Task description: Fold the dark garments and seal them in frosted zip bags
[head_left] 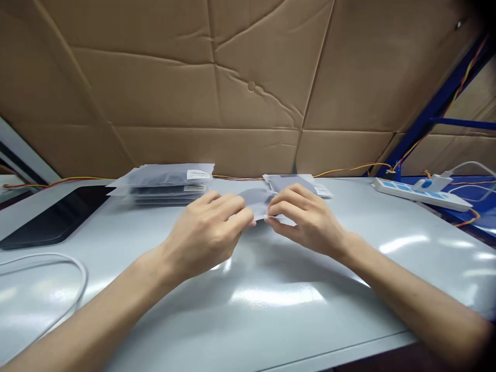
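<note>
Between my two hands is a frosted plastic bag [253, 200], held by its near edge just above the table. My left hand [215, 227] pinches its left side, fingers curled over it. The right hand [306, 219] has thumb and fingertips closed on the bag's right part. What lies inside the bag cannot be made out. Beyond my left hand stands a stack of similar frosted bags [166, 178] with white labels and dark contents. Behind my right hand lies another labelled bag [294, 182], partly covered by the fingers.
A dark flat tablet-like device [58, 217] lies on the left of the glossy table [271, 330]. A white cable [79, 268] loops in front of it. At the right back is a power strip [422, 194] with a plug. Brown cardboard [251, 31] walls the back.
</note>
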`<state>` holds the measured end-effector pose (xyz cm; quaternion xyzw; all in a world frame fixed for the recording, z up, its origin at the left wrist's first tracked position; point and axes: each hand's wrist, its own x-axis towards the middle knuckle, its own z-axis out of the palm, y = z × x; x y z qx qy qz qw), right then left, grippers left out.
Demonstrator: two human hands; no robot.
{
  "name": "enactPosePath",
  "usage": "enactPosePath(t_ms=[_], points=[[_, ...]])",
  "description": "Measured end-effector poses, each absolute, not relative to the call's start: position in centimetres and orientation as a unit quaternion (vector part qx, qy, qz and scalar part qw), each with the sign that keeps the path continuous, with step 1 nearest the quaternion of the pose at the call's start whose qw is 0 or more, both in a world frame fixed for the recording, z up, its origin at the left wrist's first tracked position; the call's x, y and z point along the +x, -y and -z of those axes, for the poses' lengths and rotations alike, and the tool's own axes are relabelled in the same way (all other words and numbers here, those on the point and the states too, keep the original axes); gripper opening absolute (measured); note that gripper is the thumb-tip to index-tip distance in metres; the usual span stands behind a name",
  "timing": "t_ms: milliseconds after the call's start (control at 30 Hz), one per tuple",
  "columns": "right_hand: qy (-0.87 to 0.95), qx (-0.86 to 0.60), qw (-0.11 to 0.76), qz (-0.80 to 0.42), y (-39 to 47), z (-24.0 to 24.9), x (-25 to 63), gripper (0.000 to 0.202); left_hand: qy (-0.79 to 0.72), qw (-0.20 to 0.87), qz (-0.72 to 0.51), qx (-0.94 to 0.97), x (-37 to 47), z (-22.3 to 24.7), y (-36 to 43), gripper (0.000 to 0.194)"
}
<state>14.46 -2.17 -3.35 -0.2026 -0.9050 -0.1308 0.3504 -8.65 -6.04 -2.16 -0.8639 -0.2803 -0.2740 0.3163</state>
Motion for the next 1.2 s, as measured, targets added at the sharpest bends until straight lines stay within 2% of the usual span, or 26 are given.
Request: enactPosePath(t_ms=[300, 567, 667, 833, 933, 1067, 1200], points=[[0.895, -0.281, 0.298, 0.176, -0.1, 5.1, 18.6, 0.011, 0.227, 0.284, 0.297, -0.883, -8.1, 2.1, 6.9, 0.02], [0.874, -0.409, 0.208, 0.163, -2.0, 5.8, 20.5, 0.01, 0.172, 0.218, 0.32, -0.906, -6.5, 2.2, 8.7, 0.019], [0.87, -0.42, 0.201, 0.159, -2.2, 6.0, 20.4, 0.01, 0.166, 0.168, 0.323, -0.917, -6.0, 2.2, 9.1, 0.019], [0.877, -0.421, 0.179, 0.151, -1.6, 6.3, 19.3, 0.012, 0.203, 0.01, 0.267, -0.942, -6.0, 1.7, 8.9, 0.01], [0.89, -0.399, 0.179, 0.133, -1.0, 6.5, 18.3, 0.012, 0.265, -0.017, 0.195, -0.944, -6.5, 2.1, 8.0, 0.023], [0.908, -0.359, 0.182, 0.117, -0.6, 6.6, 17.4, 0.014, 0.342, -0.009, 0.09, -0.935, -7.0, 3.3, 6.9, 0.06], [0.897, -0.382, 0.183, 0.123, -0.9, 6.5, 17.9, 0.021, 0.368, -0.013, 0.033, -0.929, -7.1, 4.2, 6.5, 0.07]])
